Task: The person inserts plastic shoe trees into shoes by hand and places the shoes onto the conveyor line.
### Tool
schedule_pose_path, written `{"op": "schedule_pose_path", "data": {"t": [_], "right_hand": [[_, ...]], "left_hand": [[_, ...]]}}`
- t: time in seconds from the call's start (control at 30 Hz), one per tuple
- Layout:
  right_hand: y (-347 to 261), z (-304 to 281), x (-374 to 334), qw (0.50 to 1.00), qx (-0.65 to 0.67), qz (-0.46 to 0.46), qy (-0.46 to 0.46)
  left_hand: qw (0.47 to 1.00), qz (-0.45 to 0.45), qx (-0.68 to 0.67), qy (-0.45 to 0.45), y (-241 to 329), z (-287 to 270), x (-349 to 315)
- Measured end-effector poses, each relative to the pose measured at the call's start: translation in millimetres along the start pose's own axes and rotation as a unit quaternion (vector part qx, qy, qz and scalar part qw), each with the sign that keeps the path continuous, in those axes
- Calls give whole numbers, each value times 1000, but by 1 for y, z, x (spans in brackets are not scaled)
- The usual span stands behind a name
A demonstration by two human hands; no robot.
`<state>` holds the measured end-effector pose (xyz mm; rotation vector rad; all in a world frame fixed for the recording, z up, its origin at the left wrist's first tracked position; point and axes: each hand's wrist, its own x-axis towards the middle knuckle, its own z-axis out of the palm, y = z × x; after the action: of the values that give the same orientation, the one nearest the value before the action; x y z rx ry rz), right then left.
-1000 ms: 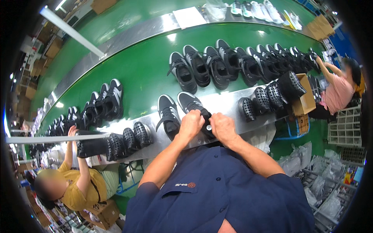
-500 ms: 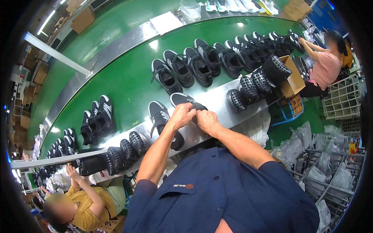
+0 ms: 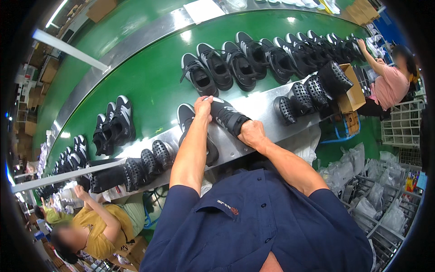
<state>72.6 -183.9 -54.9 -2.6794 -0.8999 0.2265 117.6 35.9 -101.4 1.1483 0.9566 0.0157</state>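
Note:
A black sneaker (image 3: 230, 119) with a grey toe sits tilted at the steel edge in front of me, its collar toward my body. My left hand (image 3: 203, 109) is closed on its toe end. At the collar, my right hand (image 3: 253, 134) is bent into a fist shape; its fingertips are hidden in or behind the shoe's opening. A second black-and-grey sneaker (image 3: 186, 115) stands just to the left, partly covered by my left forearm.
Black sneakers (image 3: 199, 77) line the green belt (image 3: 158, 86) ahead. Perforated black shoe forms (image 3: 302, 97) stand on the steel ledge (image 3: 260, 106) at both sides. Co-workers sit left and right. A wire rack (image 3: 380, 217) with plastic bags is at the lower right.
My hands have parted from the laces area: the left moved up to the toe, the right to the collar. The view has shifted slightly, and the right co-worker's arm is raised.

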Motion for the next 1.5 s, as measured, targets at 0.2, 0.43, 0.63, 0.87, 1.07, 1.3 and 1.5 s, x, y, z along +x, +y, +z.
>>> {"op": "schedule_pose_path", "data": {"t": [0.2, 0.43, 0.63, 0.87, 1.07, 1.3, 1.5], "right_hand": [[-9, -61, -18, 984, 141, 110, -10], [52, -180, -56, 899, 345, 178, -201], [143, -252, -112, 952, 139, 258, 91], [270, -245, -98, 922, -107, 369, 51], [315, -196, -66, 924, -92, 371, -1], [181, -213, -65, 954, 80, 221, 183], [-9, -117, -24, 823, 503, 75, -252]], "left_hand": [[997, 69, -25, -11, -21, 3, -3], [994, 108, -6, -22, -25, -25, 15], [923, 190, 330, 61, -16, -12, -11], [797, 393, 453, 66, 12, -8, -109], [833, 354, 419, 68, 25, -34, -183], [759, 401, 477, 191, 29, -119, -217], [939, 99, 318, 81, -44, -152, -177]]}}
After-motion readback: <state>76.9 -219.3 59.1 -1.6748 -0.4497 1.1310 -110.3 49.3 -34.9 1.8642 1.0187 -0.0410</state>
